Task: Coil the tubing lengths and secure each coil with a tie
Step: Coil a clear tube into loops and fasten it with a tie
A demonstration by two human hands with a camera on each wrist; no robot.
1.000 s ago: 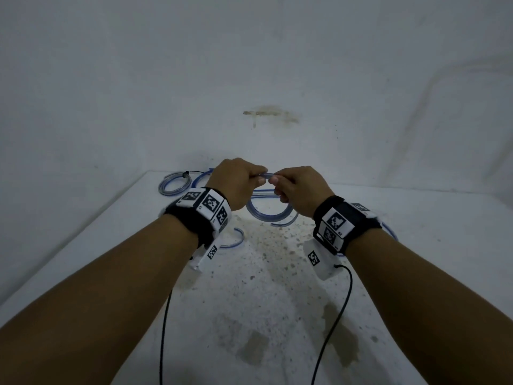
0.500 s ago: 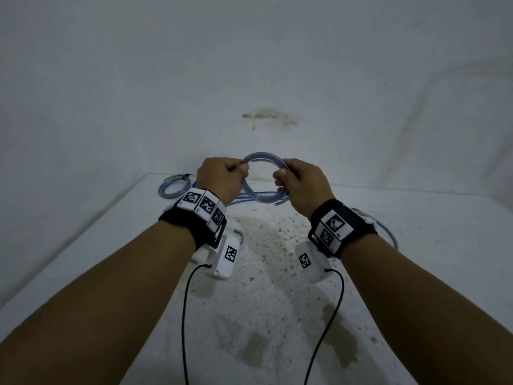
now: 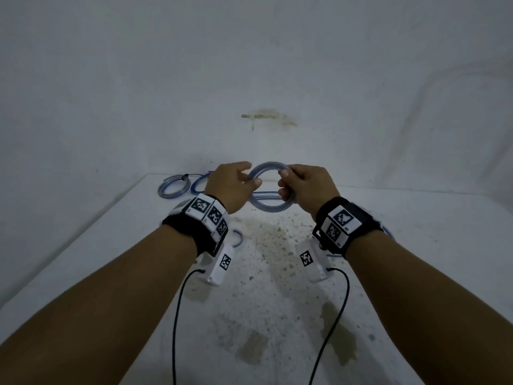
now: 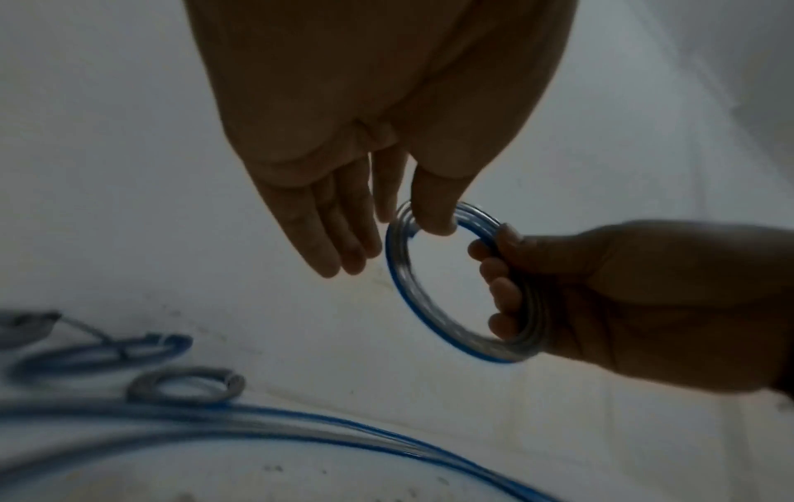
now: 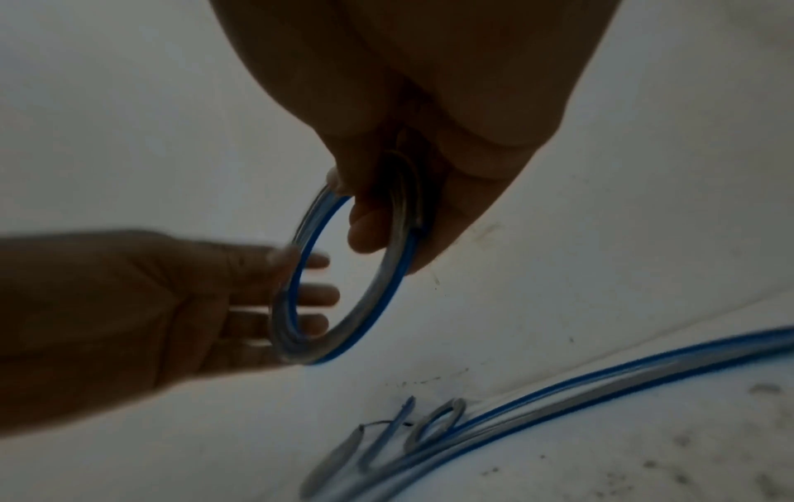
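Over at the far left of the table [image 3: 416, 273], one tied coil [image 3: 173, 187] already sat with its tie on, so that length looked done. Moving in, the left hand [image 3: 231, 187] had let go compared with half a second back: its fingers [image 4: 326, 237] were straight now, only the thumb touching the rim of the coil [image 3: 270, 187] held up off the table. The right hand [image 3: 305, 187] was doing all the holding, fingers curled round the coil's right side. Pretty sure that freed left hand meant a tie came next. Loose tubing [image 5: 601, 366] lay below, uncoiled.
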